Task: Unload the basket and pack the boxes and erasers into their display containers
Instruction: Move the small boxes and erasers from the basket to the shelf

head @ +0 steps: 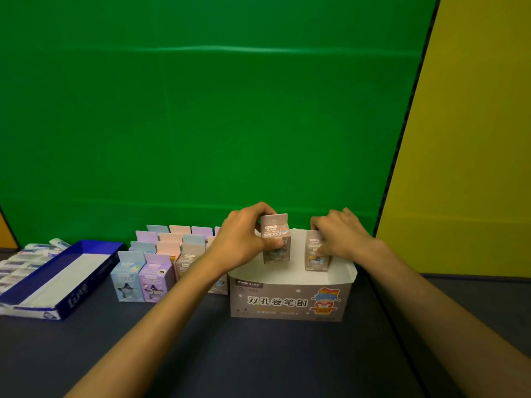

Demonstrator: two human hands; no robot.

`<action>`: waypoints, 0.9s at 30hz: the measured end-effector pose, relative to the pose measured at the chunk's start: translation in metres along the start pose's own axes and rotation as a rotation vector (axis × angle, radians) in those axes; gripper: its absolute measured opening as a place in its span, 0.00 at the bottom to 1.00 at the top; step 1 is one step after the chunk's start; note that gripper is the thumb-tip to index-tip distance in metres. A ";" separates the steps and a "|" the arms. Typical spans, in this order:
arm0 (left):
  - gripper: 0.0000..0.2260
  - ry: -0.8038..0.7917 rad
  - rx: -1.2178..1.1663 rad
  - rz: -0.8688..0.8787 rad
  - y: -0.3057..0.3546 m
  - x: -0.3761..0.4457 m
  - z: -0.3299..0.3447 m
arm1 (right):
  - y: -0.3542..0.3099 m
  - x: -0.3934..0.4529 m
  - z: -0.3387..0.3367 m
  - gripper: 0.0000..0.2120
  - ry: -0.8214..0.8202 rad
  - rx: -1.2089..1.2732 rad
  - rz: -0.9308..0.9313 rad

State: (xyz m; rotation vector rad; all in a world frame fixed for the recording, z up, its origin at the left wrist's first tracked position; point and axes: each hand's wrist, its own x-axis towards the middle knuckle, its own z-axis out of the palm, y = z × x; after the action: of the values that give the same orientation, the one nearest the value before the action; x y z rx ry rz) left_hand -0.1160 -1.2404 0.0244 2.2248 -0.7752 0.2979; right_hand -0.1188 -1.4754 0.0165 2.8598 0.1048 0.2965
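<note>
A grey display container with Chinese lettering stands in front of me, open at the top. My left hand grips a small grey box held above the container's left half. My right hand holds a second grey box that stands low inside the container at the right. Several more small boxes in blue, purple, pink and grey stand in rows on the table to the left of the container.
A blue display tray with a white inside lies at the left. Several white and blue erasers lie beside it at the far left. A green backdrop rises behind the dark table.
</note>
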 end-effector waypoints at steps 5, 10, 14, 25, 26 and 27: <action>0.20 -0.048 0.079 0.004 -0.003 0.010 0.013 | -0.005 -0.002 0.007 0.15 -0.018 -0.117 0.006; 0.21 -0.090 0.163 0.012 0.000 0.024 0.025 | 0.003 -0.004 0.005 0.18 0.051 0.005 -0.015; 0.22 -0.189 0.243 0.029 0.014 0.037 0.042 | 0.018 -0.011 -0.009 0.20 0.170 0.197 0.019; 0.24 -0.325 0.369 0.095 0.026 0.058 0.098 | 0.051 -0.035 -0.009 0.17 0.225 0.273 0.096; 0.24 -0.330 0.359 0.092 0.025 0.059 0.101 | 0.052 -0.036 -0.009 0.17 0.222 0.275 0.098; 0.24 -0.333 0.355 0.089 0.024 0.059 0.104 | 0.053 -0.037 -0.008 0.16 0.222 0.279 0.100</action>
State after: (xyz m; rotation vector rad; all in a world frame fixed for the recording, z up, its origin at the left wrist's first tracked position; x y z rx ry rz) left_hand -0.0861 -1.3539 -0.0086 2.6178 -1.0688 0.1125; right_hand -0.1542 -1.5282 0.0313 3.1027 0.0491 0.6682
